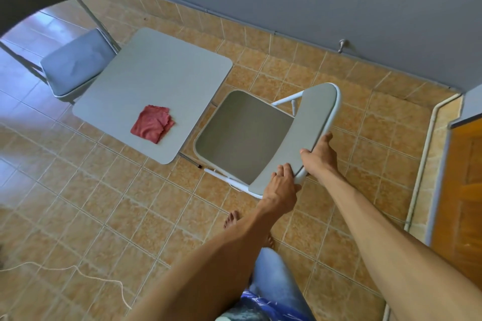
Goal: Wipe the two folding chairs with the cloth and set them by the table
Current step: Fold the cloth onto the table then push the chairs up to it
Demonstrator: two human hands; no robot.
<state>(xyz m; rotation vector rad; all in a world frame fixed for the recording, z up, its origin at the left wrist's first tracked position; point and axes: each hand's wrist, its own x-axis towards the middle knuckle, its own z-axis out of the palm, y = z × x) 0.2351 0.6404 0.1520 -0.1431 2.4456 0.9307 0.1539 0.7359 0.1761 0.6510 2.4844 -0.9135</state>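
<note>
No containers in sight. Count: two folding chairs, one table, one cloth.

Pale grey square table (pixel 156 81) with rounded corners stands on tan floor tiles (pixel 78 190). One red cloth (pixel 152 124), folded into a rough square, lies flat on the table's near part, well in from the edges.

White-framed folding chair with grey padded seat (pixel 245 135) stands unfolded just beside the table's right edge, seat toward the table, backrest toward the person. Backrest's long axis runs from lower left to upper right.

Left hand (pixel 280 186) is wrapped over the backrest's lower end; right hand (pixel 319 155) clasps its rim further along.

Dark-framed folding chair with blue-grey seat (pixel 75 65) stands at the table's far-left side, seat touching or tucked under the tabletop edge, dark backrest away from the table.
</note>
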